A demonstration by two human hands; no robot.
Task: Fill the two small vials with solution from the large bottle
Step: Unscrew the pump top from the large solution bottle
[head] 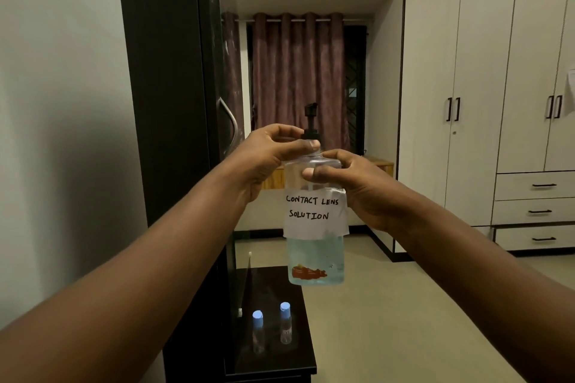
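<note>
A: Where is the large bottle [315, 221]?

B: Held upright in the air, above and a little right of the two small vials [272, 328], which stand capped in blue on the dark table [298, 361] below it.

A: And the hands?

B: The right hand [351, 186] grips the bottle's shoulder, thumb across the front. The left hand [267, 154] pinches the black pump collar [311, 135]; how tightly, I can't tell. The paper label [315, 211] reads "Contact Lens Solution".

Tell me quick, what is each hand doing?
Left hand: fingers curled round the black pump collar of the large bottle.
Right hand: fingers gripping the bottle's shoulder, holding it up.
</note>
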